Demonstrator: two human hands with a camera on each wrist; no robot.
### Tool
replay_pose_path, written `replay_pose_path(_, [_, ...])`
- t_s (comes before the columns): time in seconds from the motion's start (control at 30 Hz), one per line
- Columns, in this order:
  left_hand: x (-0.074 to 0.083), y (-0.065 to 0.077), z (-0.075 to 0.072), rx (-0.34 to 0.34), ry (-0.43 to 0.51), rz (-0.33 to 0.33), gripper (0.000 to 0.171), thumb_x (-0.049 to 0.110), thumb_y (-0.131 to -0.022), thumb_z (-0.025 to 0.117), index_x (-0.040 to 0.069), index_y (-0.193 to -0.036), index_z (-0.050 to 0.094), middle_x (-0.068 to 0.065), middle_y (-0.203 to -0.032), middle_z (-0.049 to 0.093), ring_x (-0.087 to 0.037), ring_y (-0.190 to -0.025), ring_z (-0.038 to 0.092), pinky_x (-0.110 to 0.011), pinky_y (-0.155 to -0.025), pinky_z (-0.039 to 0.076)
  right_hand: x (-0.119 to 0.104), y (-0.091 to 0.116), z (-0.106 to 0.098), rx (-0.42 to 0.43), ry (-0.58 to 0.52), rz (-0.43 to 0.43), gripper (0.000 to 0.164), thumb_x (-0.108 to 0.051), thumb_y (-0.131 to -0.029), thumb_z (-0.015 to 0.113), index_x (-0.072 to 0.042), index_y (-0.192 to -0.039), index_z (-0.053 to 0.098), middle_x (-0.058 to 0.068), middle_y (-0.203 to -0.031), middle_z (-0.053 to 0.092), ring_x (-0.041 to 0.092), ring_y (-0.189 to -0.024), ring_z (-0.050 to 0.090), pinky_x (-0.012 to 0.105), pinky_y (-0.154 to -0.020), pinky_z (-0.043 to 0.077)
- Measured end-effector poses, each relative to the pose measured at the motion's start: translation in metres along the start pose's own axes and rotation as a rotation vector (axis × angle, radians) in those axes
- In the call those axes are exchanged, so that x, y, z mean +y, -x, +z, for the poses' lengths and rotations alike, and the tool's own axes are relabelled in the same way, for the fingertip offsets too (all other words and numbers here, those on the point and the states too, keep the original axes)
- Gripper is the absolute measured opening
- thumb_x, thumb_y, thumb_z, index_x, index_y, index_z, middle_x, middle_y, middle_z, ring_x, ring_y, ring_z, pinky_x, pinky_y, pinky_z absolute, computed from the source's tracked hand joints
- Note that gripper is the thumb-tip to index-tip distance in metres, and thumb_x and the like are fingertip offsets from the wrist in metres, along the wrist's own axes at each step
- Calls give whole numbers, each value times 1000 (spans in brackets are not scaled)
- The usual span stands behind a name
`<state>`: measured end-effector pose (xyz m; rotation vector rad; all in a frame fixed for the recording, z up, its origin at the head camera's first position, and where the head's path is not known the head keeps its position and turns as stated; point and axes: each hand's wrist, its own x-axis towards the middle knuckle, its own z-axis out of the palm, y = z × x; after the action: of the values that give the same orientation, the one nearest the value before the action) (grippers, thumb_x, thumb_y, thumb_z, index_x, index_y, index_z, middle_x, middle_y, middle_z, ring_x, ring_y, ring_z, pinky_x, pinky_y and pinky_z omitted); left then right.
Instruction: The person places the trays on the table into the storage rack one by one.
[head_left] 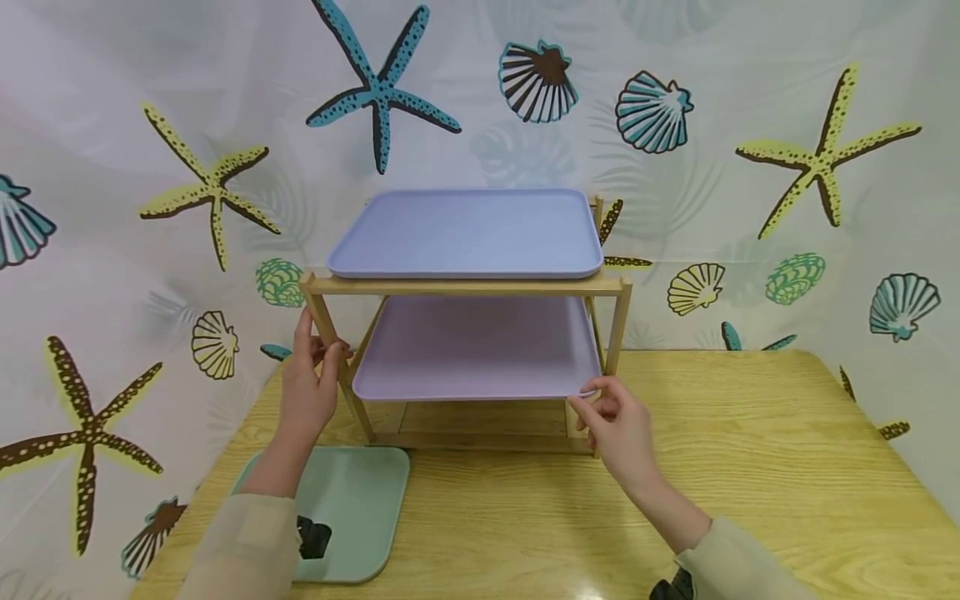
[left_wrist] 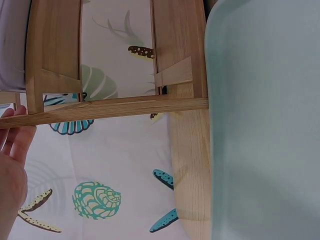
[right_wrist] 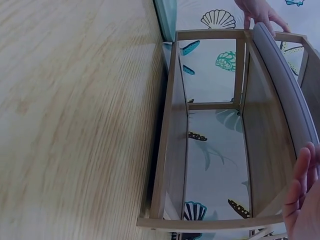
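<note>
Lilac tray (head_left: pixel 480 350) sits in the wooden rack (head_left: pixel 472 287), long axis three-to-nine o'clock. Right hand (head_left: pixel 618 425) — the nearer — pinches its four-o'clock corner; the tray's bulk lies toward ten. Left hand (head_left: pixel 309 387) grips the rack's upright (head_left: pixel 357 411) (nine-o'clock side).

Rectangular lilac tray (head_left: pixel 480 350), face up, midway up upright wooden rack (head_left: pixel 465 287)

My sleeves (head_left: pixel 243 542) are cream; on the light-brown rack (head_left: pixel 483 442), the upper tray (head_left: pixel 465 237) is periwinkle, the lower tray (head_left: pixel 480 346) lilac. Before the rack, the third tray (head_left: pixel 360 500) is mint; behind the rack, white cloth (head_left: pixel 247 50) carries dotted starfish (head_left: pixel 380 87) and striped shells (head_left: pixel 656 112).
</note>
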<state>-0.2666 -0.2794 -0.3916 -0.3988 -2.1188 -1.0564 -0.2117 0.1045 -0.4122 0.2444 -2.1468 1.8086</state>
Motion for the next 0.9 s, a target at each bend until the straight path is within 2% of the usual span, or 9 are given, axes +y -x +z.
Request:
replay_pose_path(0.13, [-1,1,0,-1,1,8,63,1,-101,48,10,-155,18,-23,-93,64,-6,-85,60,-11,-91,37,2,-6,7,14,0,11,14,-12,-90,71,-5,-98,61,13,-58,60,20,-38,50,22,-38,41])
replay_pose_path(0.2, [-1,1,0,1,6,15,64,1,-101,49,11,-155,18,-23,-93,64,1,-85,58,-10,-91,37,3,-10,10,24,10,13,14,-13,-91,70,-6,-99,61,12,-57,60,23,-37,50,22,-36,39])
replay_pose_path(0.27, [-1,1,0,4,8,22,64,0,-100,49,11,-155,18,-23,-93,64,-2,-84,59,-10,-91,37,4,-12,13,33,23,16,14,-13,-91,70,-6,-100,61,13,-57,60,23,-36,50,21,-35,36])
replay_pose_path(0.43, [-1,0,0,11,10,48,64,-4,-99,48,7,-155,18,-24,-92,64,-31,-83,65,-9,-90,37,5,-17,18,53,72,34,15,-15,-92,69,-7,-102,61,14,-59,63,17,-35,50,21,-33,33])
replay_pose_path(0.5, [-1,-1,0,15,12,61,64,-5,-99,48,6,-154,18,-25,-91,63,-37,-83,64,-9,-90,37,5,-19,20,60,89,43,16,-17,-93,68,-8,-103,61,17,-60,64,15,-35,50,21,-32,32])
replay_pose_path(0.6, [1,-1,0,20,6,70,63,-5,-99,48,5,-154,19,-25,-91,63,-37,-83,64,-8,-89,37,4,-22,22,68,101,60,17,-18,-93,69,-8,-104,61,15,-59,63,13,-34,51,22,-32,32])
replay_pose_path(0.67, [0,-1,0,20,0,64,63,-4,-99,49,6,-154,19,-24,-91,63,-28,-83,64,-8,-89,38,4,-23,23,72,101,68,18,-18,-93,69,-7,-104,61,12,-56,63,13,-34,51,23,-33,34])
replay_pose_path(0.77, [-1,-1,0,15,-9,54,63,-2,-100,48,8,-155,19,-24,-92,63,-25,-83,64,-16,-92,42,3,-24,24,66,75,68,18,-16,-92,69,-6,-106,62,8,-54,62,14,-35,52,24,-34,38])
replay_pose_path(0.9, [-1,1,-1,0,-12,28,64,2,-101,48,12,-156,17,-22,-93,63,-20,-84,64,-17,-93,41,3,-19,22,33,-1,22,26,-12,-94,67,-4,-118,60,14,-63,65,20,-39,54,25,-39,44])
